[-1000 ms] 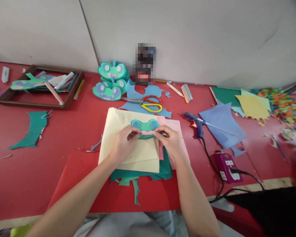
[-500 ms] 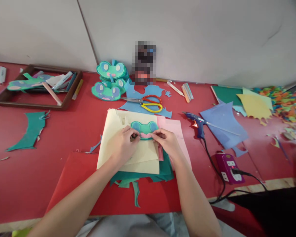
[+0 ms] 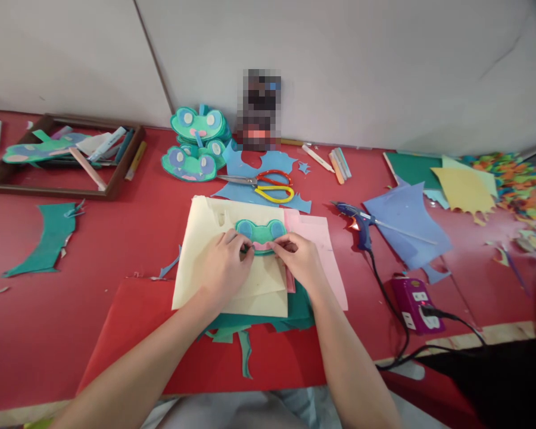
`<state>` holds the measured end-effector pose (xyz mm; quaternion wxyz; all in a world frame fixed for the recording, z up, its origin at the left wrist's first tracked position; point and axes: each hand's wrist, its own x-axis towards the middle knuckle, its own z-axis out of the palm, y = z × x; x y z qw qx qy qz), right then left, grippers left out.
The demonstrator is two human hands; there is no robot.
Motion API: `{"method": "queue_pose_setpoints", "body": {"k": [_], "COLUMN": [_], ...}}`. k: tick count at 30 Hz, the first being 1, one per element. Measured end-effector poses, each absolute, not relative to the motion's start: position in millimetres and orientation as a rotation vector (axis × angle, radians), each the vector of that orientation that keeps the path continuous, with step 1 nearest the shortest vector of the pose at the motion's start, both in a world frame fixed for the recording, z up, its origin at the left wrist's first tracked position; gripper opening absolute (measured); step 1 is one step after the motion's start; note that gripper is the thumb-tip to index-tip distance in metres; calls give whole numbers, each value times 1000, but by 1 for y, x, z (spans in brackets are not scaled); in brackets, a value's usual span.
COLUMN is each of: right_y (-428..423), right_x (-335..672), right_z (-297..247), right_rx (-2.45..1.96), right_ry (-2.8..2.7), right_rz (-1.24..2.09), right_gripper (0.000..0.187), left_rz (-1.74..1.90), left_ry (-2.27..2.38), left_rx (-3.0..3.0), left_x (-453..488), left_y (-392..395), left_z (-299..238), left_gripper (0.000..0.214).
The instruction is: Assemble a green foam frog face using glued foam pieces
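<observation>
A green foam frog face with blue eyes and a pink mouth lies on a cream sheet in the middle of the red table. My left hand pinches its lower left edge, fingers curled together. My right hand presses the pink mouth strip at its lower right edge, fingers bent. Under the cream sheet lie a pink sheet and green sheets, all on a red sheet.
Scissors with red and yellow handles lie on blue scraps behind. Finished frog faces are stacked at the wall. A glue gun and a purple power strip sit to the right. A wooden tray stands at far left.
Both hands have drawn closer together along the frog face's lower edge. The view has shifted slightly.
</observation>
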<state>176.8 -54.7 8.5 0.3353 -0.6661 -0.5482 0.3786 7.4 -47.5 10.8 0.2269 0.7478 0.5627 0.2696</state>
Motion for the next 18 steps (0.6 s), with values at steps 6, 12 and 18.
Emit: {"method": "queue_pose_setpoints", "body": {"k": [6, 12, 18], "right_y": [-55, -55, -53], "right_x": [177, 176, 175], "right_z": [9, 10, 9], "right_rx": [-1728, -1725, -1699], "right_ry": [-1491, -1509, -1531], "right_rz": [935, 912, 836], "right_gripper": [18, 20, 20], "left_rz": [691, 649, 721], "left_ry": [1548, 1522, 1590], "left_rx": [2101, 2130, 1974], "left_x": [7, 4, 5], "left_y": [-48, -48, -48], "left_z": [13, 16, 12], "left_gripper": [8, 8, 10]}}
